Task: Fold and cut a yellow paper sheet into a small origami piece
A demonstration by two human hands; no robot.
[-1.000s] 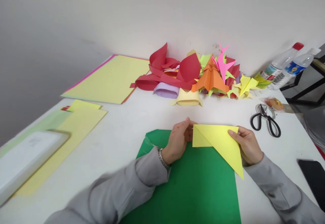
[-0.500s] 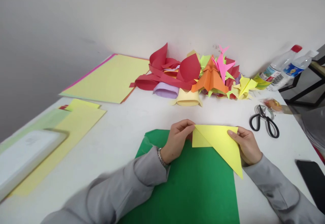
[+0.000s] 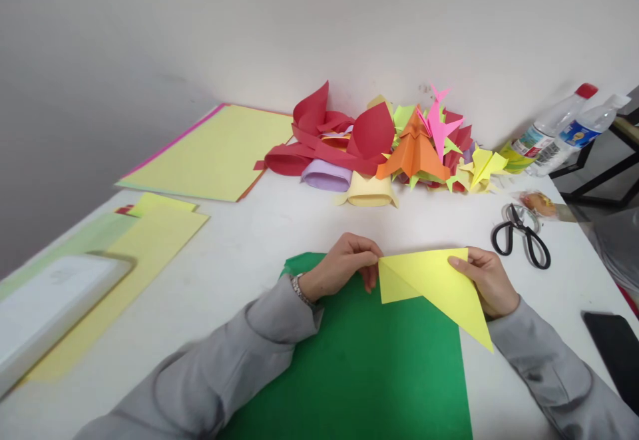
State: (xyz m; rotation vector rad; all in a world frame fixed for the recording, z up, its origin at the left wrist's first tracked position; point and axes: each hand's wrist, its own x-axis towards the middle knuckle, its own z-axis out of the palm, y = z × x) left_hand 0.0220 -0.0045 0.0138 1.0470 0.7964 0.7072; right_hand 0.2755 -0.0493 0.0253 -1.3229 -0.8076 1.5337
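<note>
A yellow sheet of paper, folded on the diagonal, is held up over a green sheet. Its long flap slants down to a point at the lower right, and a smaller single-layer part shows at the lower left. My left hand pinches the upper left corner between thumb and fingers. At the upper right, my right hand grips the paper, thumb in front and the other fingers partly hidden behind. The green sheet lies on the white table, its far left corner bent.
Red paper shapes, an orange folded plane and other paper models line the wall. Black-handled scissors, bottles and a black phone are on the right. Yellow sheets and a white box lie left.
The left side of the yellow paper has dipped slightly, and its lower tip has swung right. My left hand has shifted a little left, its fingers now lower beside the corner.
</note>
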